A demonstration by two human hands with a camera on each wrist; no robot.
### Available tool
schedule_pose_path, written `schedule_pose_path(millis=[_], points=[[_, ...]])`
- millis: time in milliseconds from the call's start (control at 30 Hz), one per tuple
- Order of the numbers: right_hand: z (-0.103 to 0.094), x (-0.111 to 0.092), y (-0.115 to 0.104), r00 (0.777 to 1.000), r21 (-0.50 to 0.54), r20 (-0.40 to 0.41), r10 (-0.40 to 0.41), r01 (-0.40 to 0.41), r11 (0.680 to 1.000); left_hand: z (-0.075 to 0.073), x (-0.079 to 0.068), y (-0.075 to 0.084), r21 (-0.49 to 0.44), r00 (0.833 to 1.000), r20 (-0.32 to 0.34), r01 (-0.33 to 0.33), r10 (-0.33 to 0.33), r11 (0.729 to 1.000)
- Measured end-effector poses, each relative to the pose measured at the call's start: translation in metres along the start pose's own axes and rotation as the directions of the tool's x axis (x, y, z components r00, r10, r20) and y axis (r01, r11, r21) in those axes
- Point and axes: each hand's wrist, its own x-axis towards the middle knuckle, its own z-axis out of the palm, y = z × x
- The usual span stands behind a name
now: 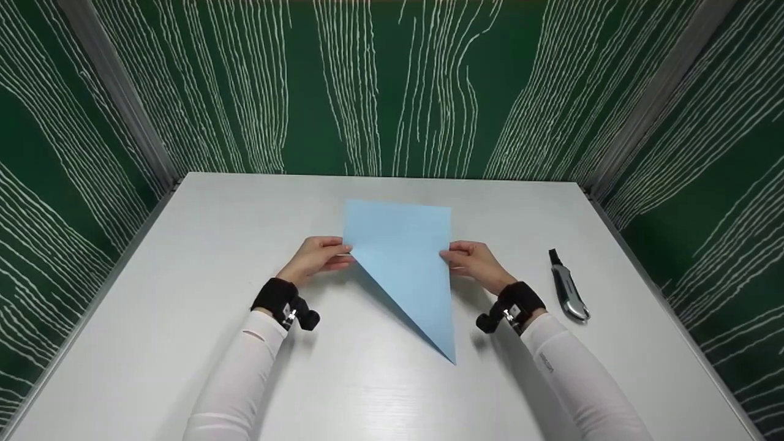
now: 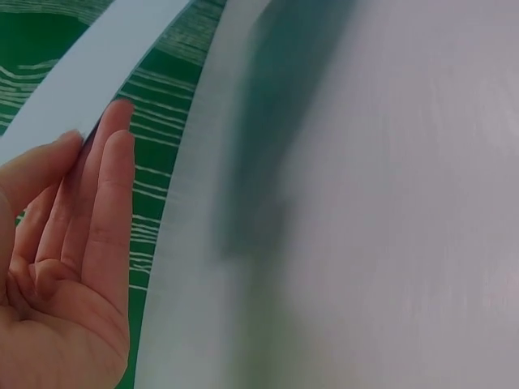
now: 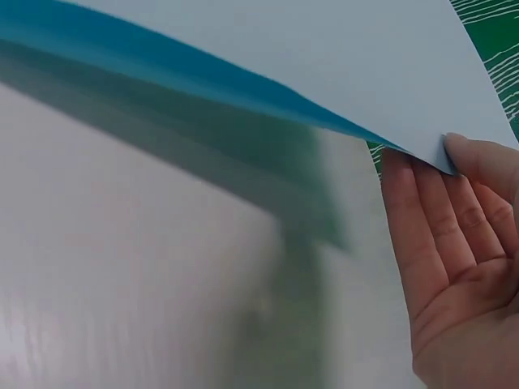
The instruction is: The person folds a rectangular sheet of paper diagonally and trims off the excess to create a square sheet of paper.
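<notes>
I see the sheet of paper (image 1: 401, 257) raised over the middle of the tabletop (image 1: 141, 331), one end toward the far edge and its tip toward the near edge, with the left hand (image 1: 318, 257) at its left side and the right hand (image 1: 478, 263) at its right. Past the right hand, between it and the tabletop's right edge, lies the utility knife (image 1: 569, 288). A back panel (image 1: 300, 86) stands behind the far edge, and side panels (image 1: 735, 233) flank the left and right edges.
</notes>
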Motion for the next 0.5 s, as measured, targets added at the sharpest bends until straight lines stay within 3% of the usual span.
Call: schedule_pose_path(millis=[300,500], points=[[-0.004,-0.004,0.0,0.998,-0.067,0.055,-0.002,0.006,0.998,-0.012,-0.003,0.001,0.005,0.995,0.098,-0.005,0.004,1.0],[-0.005,-0.006,0.003,0.998,-0.061,0.07,-0.003,0.008,0.998,-0.011,-0.003,0.001,0.034,0.995,0.103,-0.02,0.017,0.999]])
